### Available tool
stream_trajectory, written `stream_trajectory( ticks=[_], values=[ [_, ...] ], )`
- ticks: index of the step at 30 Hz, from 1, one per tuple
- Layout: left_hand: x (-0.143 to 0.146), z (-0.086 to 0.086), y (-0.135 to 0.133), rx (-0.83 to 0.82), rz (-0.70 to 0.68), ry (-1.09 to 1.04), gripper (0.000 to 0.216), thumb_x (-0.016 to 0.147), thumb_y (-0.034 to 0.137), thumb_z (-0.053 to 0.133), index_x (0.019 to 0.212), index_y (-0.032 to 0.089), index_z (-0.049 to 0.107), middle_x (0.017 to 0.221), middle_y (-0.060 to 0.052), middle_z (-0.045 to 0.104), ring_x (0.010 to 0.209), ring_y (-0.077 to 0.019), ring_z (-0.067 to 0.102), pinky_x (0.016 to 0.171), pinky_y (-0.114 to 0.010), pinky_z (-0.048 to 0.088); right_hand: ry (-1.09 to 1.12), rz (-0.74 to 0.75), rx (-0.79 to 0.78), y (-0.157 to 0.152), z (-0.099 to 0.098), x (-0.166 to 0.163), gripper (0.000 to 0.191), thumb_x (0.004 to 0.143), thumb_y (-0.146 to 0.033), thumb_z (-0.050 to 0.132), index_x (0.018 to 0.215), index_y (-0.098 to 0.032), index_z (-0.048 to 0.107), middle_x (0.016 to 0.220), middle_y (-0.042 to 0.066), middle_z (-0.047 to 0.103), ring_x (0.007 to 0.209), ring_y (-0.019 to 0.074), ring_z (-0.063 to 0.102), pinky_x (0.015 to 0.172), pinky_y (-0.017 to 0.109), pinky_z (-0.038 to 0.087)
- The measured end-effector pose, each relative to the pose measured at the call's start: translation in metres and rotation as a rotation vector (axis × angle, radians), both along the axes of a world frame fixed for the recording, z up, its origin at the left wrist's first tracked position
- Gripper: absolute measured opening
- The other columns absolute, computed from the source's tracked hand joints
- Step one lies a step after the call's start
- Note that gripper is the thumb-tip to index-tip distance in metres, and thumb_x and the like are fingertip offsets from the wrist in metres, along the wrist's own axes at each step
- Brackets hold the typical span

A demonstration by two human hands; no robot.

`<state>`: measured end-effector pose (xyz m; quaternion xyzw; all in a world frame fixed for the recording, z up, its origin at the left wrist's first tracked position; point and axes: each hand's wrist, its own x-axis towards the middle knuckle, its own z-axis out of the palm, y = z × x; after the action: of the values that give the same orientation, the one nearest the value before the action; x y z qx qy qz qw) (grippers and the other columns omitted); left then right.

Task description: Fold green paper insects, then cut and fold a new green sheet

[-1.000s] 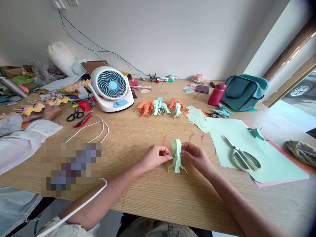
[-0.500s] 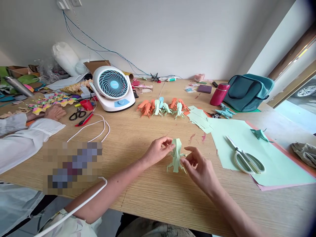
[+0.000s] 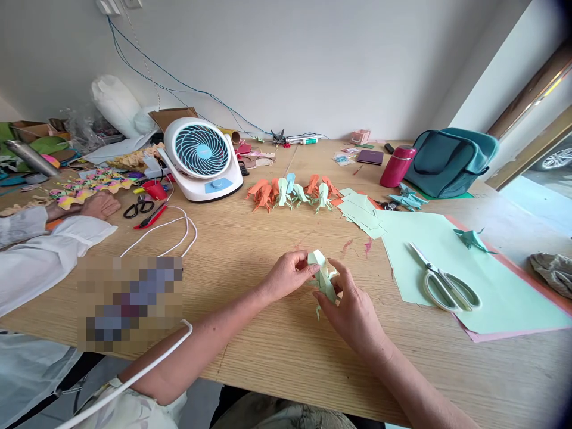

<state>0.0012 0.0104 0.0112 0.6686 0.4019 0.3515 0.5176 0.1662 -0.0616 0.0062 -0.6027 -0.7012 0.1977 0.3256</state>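
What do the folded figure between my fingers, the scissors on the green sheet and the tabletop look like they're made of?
Folded figure: matte paper, judging by its flat facets and sharp creases.
Scissors: blades look like shiny metal; the smooth, pale handle loops are probably plastic.
Tabletop: wood or wood-look laminate, with visible grain and a soft sheen; I can't tell which.

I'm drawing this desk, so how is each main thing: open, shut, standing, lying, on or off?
Light green paper figure, held in both hands, tilted.
Left hand, pinching the figure's upper end.
Right hand, curled around its lower body.
White-handled scissors, lying flat, blades together.
Red bottle, standing, lid on.
Teal bag, standing; open or shut, unclear.
Fan, standing; on or off, unclear.
Purple booklet, lying flat.
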Motion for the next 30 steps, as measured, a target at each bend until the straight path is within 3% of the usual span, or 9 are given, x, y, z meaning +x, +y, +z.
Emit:
stream_trajectory(
  ticks=[7,14,17,19,22,26,30],
  values=[
    [0.0,0.001,-0.001,0.007,-0.026,-0.069,0.023,0.085,0.035,0.061,0.092,0.013,0.065,0.086,-0.003,0.065,0.078,-0.0137,0.061,0.07,-0.023,0.05,-0.01,0.041,0.075,0.003,-0.003,0.004,0.039,0.088,-0.031,0.056,0.126,-0.022,0.051,0.092,0.003,0.069,0.079,0.0201,0.065,0.07,0.029,0.047],
    [0.001,0.007,-0.006,0.045,-0.022,-0.007,0.027,0.089,0.039,0.056,0.089,0.013,0.062,0.081,-0.002,0.061,0.074,-0.0138,0.059,0.068,-0.023,0.05,0.004,0.069,0.103,0.003,-0.003,0.004,0.034,0.089,-0.029,0.054,0.122,-0.02,0.055,0.09,0.003,0.071,0.081,0.0192,0.066,0.072,0.027,0.048],
    [-0.005,0.019,-0.008,0.179,-0.042,0.11,0.032,0.09,0.037,0.056,0.114,0.016,0.06,0.093,-0.004,0.063,0.081,-0.0142,0.059,0.074,-0.024,0.05,0.006,0.075,0.107,0.003,-0.001,0.005,0.034,0.09,-0.029,0.053,0.123,-0.021,0.056,0.089,0.003,0.071,0.078,0.0191,0.066,0.069,0.027,0.048],
    [-0.011,0.026,-0.008,0.287,-0.078,0.189,0.052,0.086,0.03,0.062,0.135,0.019,0.048,0.103,-0.004,0.062,0.084,-0.0139,0.058,0.077,-0.024,0.049,0.016,0.088,0.096,0.002,0.001,0.006,0.034,0.09,-0.03,0.053,0.122,-0.021,0.056,0.088,0.003,0.072,0.077,0.0194,0.066,0.067,0.027,0.047],
    [-0.02,0.032,-0.005,0.42,-0.172,0.286,0.069,0.084,0.022,0.064,0.146,0.027,0.036,0.112,-0.004,0.061,0.089,-0.0146,0.057,0.085,-0.026,0.047,0.036,0.116,0.073,0.001,0.002,0.006,0.033,0.089,-0.028,0.053,0.121,-0.022,0.057,0.086,0.003,0.071,0.077,0.0199,0.067,0.066,0.027,0.047],
    [-0.025,0.032,0.001,0.551,-0.313,0.392,0.048,0.091,0.021,0.057,0.138,0.029,0.049,0.108,-0.005,0.062,0.099,-0.0176,0.057,0.095,-0.03,0.043,0.02,0.119,0.065,0.0,0.002,0.007,0.032,0.089,-0.027,0.053,0.119,-0.022,0.057,0.083,0.003,0.071,0.078,0.0208,0.067,0.067,0.027,0.047],
    [-0.025,0.033,0.006,0.55,-0.338,0.419,0.039,0.091,0.024,0.06,0.13,0.026,0.055,0.11,-0.005,0.064,0.102,-0.0181,0.058,0.096,-0.028,0.042,0.011,0.116,0.058,0.0,0.002,0.007,0.032,0.089,-0.027,0.054,0.12,-0.022,0.057,0.084,0.003,0.071,0.079,0.0209,0.067,0.069,0.028,0.048]
  ],
)
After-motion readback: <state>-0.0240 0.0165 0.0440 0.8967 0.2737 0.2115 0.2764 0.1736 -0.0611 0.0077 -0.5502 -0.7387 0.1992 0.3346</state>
